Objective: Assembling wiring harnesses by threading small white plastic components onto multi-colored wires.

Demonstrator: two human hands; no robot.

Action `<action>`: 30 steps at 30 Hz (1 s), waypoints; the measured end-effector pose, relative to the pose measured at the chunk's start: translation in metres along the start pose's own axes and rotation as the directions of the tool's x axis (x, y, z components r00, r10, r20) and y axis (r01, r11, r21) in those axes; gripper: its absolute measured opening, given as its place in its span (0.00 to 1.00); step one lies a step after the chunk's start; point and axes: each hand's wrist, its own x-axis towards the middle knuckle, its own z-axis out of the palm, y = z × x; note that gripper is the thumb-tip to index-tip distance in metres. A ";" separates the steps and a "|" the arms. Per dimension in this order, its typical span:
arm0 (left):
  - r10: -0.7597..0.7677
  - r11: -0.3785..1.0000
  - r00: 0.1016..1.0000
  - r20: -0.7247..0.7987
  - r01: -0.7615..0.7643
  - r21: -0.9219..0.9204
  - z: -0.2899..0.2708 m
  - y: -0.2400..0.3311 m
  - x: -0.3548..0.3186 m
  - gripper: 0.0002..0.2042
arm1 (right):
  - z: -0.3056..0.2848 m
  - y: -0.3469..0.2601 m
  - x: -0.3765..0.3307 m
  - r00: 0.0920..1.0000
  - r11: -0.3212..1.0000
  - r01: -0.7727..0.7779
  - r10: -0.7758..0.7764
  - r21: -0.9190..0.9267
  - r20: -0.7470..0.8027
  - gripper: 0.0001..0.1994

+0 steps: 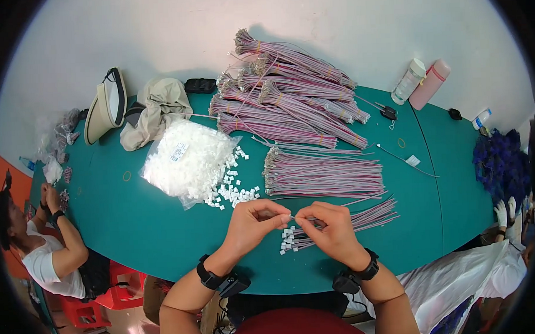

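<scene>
My left hand (250,226) pinches a tiny white connector housing (291,217) between thumb and fingertips. Facing it, my right hand (331,232) is closed on the end of a thin cable, mostly hidden by the fingers. Under and beside my right hand lie grey-and-pink cables (372,216) with white connectors (289,240) at their left ends. Just beyond my hands rests a wide row of similar cables (324,174). Loose white housings (239,194) spill from a clear plastic bag (188,161) full of them, beyond my left hand.
Banded cable bundles (300,95) are heaped by the wall. A visor (106,108) and beige cloth (159,106) sit back left; two bottles (428,85), keys (388,112) and dark blue material (503,167) lie right. One person (46,245) works at left; gloved hands (505,212) show at right.
</scene>
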 end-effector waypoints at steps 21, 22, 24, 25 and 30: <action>-0.024 1.000 0.999 0.045 0.024 -0.015 -0.001 -0.001 -0.001 0.06 | -0.001 -0.004 0.002 0.999 1.000 0.028 -0.028 0.002 0.015 0.03; -0.024 1.000 0.999 0.046 0.025 -0.015 -0.001 -0.001 -0.001 0.06 | -0.001 -0.004 0.002 1.000 1.000 0.027 -0.027 0.002 0.015 0.03; -0.032 0.999 0.998 0.048 0.033 -0.025 0.000 -0.001 -0.001 0.06 | -0.001 -0.002 0.001 0.998 0.999 0.053 -0.053 -0.002 0.015 0.03; -0.035 0.999 0.998 0.050 0.037 -0.030 0.000 -0.001 -0.001 0.06 | -0.001 -0.002 0.000 0.998 0.998 0.066 -0.066 -0.005 0.015 0.03; -0.043 0.998 0.998 0.038 0.044 -0.035 0.001 -0.002 -0.001 0.06 | 0.003 0.000 -0.002 0.995 0.995 0.097 -0.097 -0.005 -0.013 0.04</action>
